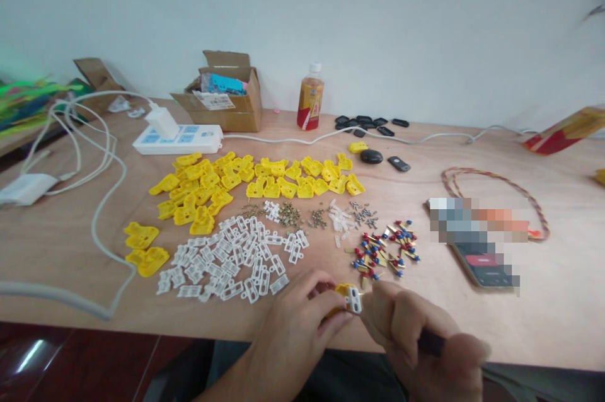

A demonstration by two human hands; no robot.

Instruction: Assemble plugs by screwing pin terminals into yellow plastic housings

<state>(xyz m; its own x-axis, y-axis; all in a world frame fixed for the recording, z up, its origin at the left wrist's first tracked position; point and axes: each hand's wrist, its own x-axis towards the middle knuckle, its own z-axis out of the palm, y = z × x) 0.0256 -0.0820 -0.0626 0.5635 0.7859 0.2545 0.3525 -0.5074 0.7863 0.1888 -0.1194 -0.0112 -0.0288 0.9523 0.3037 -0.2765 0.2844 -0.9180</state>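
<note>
Near the table's front edge, my left hand (pixel 302 310) pinches a yellow plastic shell (pixel 346 289) between thumb and fingers. A white insert (pixel 357 306) with dark slots sits at the shell's right end. My right hand (pixel 411 320) is closed around a dark-handled tool (pixel 431 343), close beside the shell; most of the tool is hidden in the fist. A thin bit of metal shows between hand and insert, but I cannot tell what it belongs to. Just beyond the hands lie brass terminals with red and blue screws (pixel 378 254). White plastic inserts (pixel 236 257) are spread to the left.
Yellow shells (pixel 196 184) lie behind the inserts, with small metal parts (pixel 290 214) and clear pieces (pixel 339 218) nearby. A power strip (pixel 177 139), cardboard box (pixel 236 111), drink bottle (pixel 311 99) and black parts (pixel 363 121) stand farther back. A phone (pixel 482 263) lies right.
</note>
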